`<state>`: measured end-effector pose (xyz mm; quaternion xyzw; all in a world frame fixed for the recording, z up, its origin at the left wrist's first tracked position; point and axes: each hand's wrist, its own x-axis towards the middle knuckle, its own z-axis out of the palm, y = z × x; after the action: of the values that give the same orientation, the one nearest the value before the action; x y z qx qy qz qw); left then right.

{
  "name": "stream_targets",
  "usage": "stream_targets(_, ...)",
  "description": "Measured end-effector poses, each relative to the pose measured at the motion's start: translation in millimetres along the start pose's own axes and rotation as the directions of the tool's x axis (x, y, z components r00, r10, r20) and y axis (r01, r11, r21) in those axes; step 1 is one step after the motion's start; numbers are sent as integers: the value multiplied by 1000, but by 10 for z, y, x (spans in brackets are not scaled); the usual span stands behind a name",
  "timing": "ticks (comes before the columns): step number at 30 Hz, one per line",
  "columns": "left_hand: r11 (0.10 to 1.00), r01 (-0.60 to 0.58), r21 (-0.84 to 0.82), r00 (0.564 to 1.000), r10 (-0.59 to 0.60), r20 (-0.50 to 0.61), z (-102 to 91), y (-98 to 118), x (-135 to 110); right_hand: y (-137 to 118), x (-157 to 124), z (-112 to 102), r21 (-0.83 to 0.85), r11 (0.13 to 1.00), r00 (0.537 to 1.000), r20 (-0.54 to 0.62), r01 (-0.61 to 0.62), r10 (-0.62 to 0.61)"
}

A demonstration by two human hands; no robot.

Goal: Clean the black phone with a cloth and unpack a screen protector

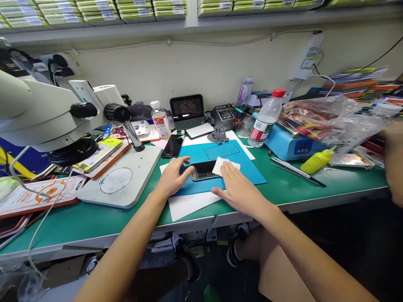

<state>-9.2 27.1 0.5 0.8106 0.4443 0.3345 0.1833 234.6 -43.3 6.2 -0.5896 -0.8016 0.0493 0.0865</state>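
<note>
A dark phone lies flat on a blue work mat on the green bench. My left hand rests at the phone's left end, fingers spread flat, steadying it. My right hand lies flat with its fingers pressing a white wipe onto the phone's right end. A white sheet of paper sticks out from under the mat toward me.
A microscope with its white base stands at the left. Behind the mat are a second black phone, a small screen, a water bottle, a blue heating plate, a yellow squeeze bottle and tweezers. Another person's arm shows at the right edge.
</note>
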Motion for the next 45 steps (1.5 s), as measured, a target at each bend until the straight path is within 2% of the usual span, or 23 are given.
stream_targets(3, 991, -90, 98, 994, 83, 69, 17, 13, 8, 14, -143, 24, -15, 999, 1000, -10, 29, -29)
stream_targets(8, 970, -165, 181, 983, 147, 110, 28, 25, 6, -16, 179, -58, -16, 1000, 1000, 24, -15, 15)
stream_targets(11, 968, -166, 190, 982, 145, 122, 27, 16, -11, -119, 229, -70, -8, 999, 999, -4, -43, 43)
stream_targets(14, 971, -150, 188, 984, 128, 123, 33, 8, -12, -187, 61, -58, 4, 1000, 1000, -20, -19, 19)
stream_targets(17, 974, -138, 179, 985, 117, 124, 42, 8, -2, -147, -19, -66, 6, 1000, 1000, 6, 26, -26)
stream_targets(20, 978, -125, 167, 988, 107, 114, 49, 1, 7, -112, 124, -72, 16, 1000, 1000, 7, 26, -26)
stream_targets(22, 982, -114, 152, 989, 98, 109, 47, -7, 5, -178, 243, -52, 29, 999, 1000, -12, 23, -23)
stream_targets(25, 988, -116, 106, 984, 100, 149, 21, -13, -11, -385, 260, 3, 61, 995, 996, -24, 83, -82)
stream_targets(28, 994, -102, 35, 977, 93, 192, -19, -12, -31, -485, 86, 31, 71, 981, 983, -12, 182, -182)
stream_targets(30, 996, -86, -31, 979, 90, 181, -36, -14, -37, -410, -9, 18, 65, 974, 976, -3, 217, -218)
stream_targets(32, 993, -71, -92, 986, 85, 146, -38, -25, -35, -282, -1, -8, 38, 982, 982, 2, 187, -188)
stream_targets(35, 988, -41, -151, 995, 54, 84, -16, -63, -26, -219, 189, -24, -7, 998, 998, 5, 67, -67)
stream_targets(37, 984, -25, -176, 998, 35, 53, 6, -97, -23, -339, 341, -1, 7, 1000, 1000, -6, 22, -22)
stream_targets(40, 982, -14, -187, 999, 20, 34, 26, -135, -30, -626, 433, 67, 46, 996, 997, -32, 72, -71)
stream_targets(42, 985, -30, -167, 999, 36, 32, 26, -136, -37, -738, 359, 100, 65, 990, 992, -28, 126, -124)
stream_targets(45, 989, -74, -128, 995, 81, 50, 15, -105, -39, -625, 121, 86, 66, 977, 980, -11, 201, -201)
